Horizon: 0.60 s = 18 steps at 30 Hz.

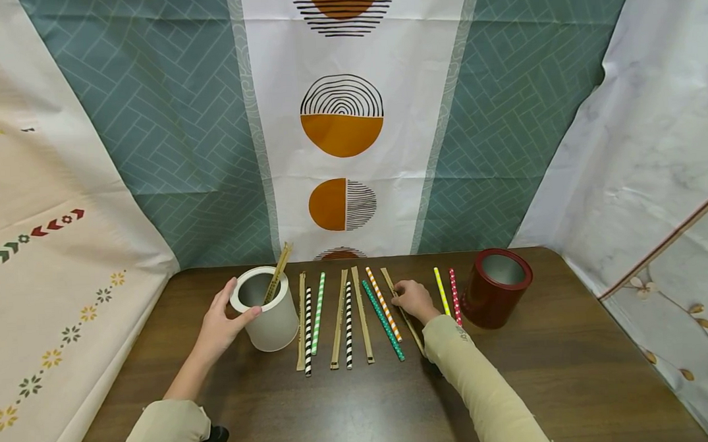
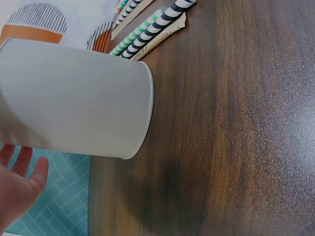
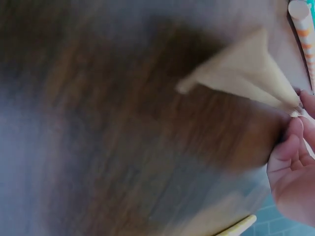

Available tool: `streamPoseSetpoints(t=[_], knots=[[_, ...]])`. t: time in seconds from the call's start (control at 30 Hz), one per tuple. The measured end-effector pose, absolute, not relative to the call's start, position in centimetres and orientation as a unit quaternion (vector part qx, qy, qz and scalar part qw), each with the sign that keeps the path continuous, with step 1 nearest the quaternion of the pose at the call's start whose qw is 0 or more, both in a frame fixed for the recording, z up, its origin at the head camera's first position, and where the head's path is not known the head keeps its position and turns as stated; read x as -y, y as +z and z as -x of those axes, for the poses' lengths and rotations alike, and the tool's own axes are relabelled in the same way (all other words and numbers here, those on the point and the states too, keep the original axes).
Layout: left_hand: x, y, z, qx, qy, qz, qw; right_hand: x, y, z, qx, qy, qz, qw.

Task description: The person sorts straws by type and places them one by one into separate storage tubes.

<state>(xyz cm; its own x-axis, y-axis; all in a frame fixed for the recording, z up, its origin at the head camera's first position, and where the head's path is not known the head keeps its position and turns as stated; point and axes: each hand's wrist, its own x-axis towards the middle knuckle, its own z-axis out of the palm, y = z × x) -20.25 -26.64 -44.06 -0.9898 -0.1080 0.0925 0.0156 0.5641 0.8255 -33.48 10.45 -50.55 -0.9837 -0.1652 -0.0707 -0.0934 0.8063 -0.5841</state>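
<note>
We found left hand (image 1: 219,327) gripping white cup (image 1: 267,310) at table's 10 o'clock | right hand (image 1: 415,299) pinching tan strip (image 1: 403,310), centre | risk: strip slips, scattering adjacent straws (image 1: 383,304).

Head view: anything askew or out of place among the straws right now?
Mostly tidy. One tan wrapped straw lies slanted across the row, and the right hand is pinching it. The left hand holds the white cup. Nothing looks spilled or damaged.

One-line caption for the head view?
Left hand grips white cup; right hand pinches wrapped straw.
</note>
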Motion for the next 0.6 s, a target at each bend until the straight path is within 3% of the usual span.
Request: streamPoseSetpoints(t=[0.6], knots=[[26.6, -44.0, 20.2, 0.886, -0.458, -0.030, 0.065, -12.2, -49.2, 33.3, -0.888, -0.427, 0.055, 0.162]])
